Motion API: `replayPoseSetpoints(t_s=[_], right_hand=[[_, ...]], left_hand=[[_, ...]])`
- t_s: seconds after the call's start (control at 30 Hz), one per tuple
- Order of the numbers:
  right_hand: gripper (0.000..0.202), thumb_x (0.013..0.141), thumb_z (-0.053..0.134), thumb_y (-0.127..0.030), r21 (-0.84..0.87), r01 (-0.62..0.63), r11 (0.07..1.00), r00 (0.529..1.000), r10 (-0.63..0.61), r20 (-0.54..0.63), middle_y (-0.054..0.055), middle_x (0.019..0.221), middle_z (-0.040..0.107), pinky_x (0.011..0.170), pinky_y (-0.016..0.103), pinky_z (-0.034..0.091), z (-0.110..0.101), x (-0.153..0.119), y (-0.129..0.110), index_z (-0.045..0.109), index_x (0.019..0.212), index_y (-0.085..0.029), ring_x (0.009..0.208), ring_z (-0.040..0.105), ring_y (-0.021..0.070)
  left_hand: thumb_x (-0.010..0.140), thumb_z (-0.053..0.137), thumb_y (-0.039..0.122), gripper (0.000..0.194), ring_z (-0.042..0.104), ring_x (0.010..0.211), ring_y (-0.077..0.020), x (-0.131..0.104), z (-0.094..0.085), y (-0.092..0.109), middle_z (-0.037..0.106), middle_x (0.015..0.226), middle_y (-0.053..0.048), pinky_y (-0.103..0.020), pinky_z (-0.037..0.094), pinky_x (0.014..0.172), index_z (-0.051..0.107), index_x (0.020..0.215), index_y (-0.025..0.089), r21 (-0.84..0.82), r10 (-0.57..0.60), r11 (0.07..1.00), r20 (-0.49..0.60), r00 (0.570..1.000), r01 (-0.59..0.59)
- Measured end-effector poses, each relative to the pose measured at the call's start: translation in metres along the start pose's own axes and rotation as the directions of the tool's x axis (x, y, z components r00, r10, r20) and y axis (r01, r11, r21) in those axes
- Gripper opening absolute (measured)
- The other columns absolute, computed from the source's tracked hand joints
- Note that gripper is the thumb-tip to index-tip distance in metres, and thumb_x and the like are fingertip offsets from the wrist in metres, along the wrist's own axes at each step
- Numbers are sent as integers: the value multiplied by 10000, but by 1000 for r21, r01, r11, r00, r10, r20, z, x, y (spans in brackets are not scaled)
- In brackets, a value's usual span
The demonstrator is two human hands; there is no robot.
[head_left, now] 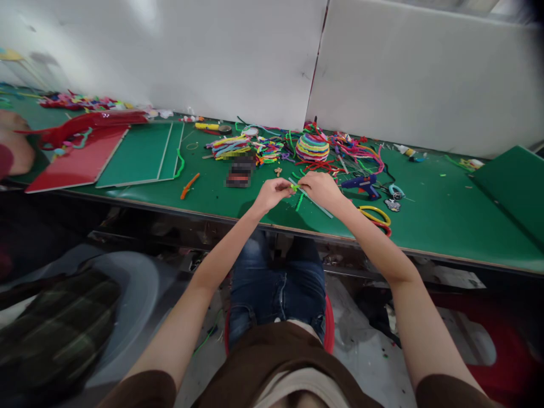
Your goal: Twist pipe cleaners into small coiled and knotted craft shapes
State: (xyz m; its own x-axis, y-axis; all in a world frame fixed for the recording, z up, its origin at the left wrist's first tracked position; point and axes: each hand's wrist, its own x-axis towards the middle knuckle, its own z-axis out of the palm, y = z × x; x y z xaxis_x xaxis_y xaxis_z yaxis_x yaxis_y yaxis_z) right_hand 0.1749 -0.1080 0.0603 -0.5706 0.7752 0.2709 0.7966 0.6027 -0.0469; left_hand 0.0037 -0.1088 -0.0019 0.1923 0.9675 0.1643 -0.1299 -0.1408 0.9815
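Close together over the front of the green table, my left hand (272, 194) and my right hand (321, 187) both pinch a small bright-green piece of pipe cleaner (293, 187) between their fingertips. Its exact shape is too small to make out. Just below the fingers lies a short green pipe cleaner (300, 202). A translucent glue stick (322, 208) rests slantwise under my right hand. To the right of that hand are a blue glue gun (360, 184) and scissors with yellow and red handles (376, 215).
Behind my hands sit a rainbow-striped dome (313, 148) and bundles of coloured pipe cleaners (232, 146). A dark blurred object (240, 171), an orange pipe cleaner (190, 186) and green boards (136, 153) are leftward. Light-blue pliers (396, 191) lie right. Another person's arm (15, 144) shows far left.
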Motion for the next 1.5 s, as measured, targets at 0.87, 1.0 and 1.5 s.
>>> replayPoseSetpoints(t_s=[0.87, 1.0, 1.5], right_hand=[[191, 528, 729, -306, 913, -202, 353, 938, 337, 77, -16, 559, 630, 589, 268, 463, 26, 10, 11, 657, 642, -171, 550, 565, 117], [206, 529, 743, -334, 938, -184, 293, 901, 432, 42, -17, 583, 641, 619, 280, 477, 37, 10, 6, 651, 638, -186, 562, 569, 118], [124, 571, 711, -287, 943, -192, 273, 874, 485, 38, -4, 661, 693, 698, 289, 489, 42, 7, 6, 677, 631, -184, 656, 622, 145]], left_hand=[[566, 780, 360, 288, 555, 590, -107, -4, 6, 0, 639, 662, -7, -225, 452, 529, 622, 679, 148, 74, 2, 997, -106, 994, 6], [566, 783, 363, 293, 557, 597, -102, -3, 9, 0, 618, 646, 4, -223, 468, 551, 613, 670, 147, 30, 9, 1000, -118, 993, -5], [537, 809, 363, 344, 587, 641, -82, -1, 16, -6, 612, 635, 28, -270, 520, 738, 593, 679, 135, -189, -91, 980, -166, 982, 59]])
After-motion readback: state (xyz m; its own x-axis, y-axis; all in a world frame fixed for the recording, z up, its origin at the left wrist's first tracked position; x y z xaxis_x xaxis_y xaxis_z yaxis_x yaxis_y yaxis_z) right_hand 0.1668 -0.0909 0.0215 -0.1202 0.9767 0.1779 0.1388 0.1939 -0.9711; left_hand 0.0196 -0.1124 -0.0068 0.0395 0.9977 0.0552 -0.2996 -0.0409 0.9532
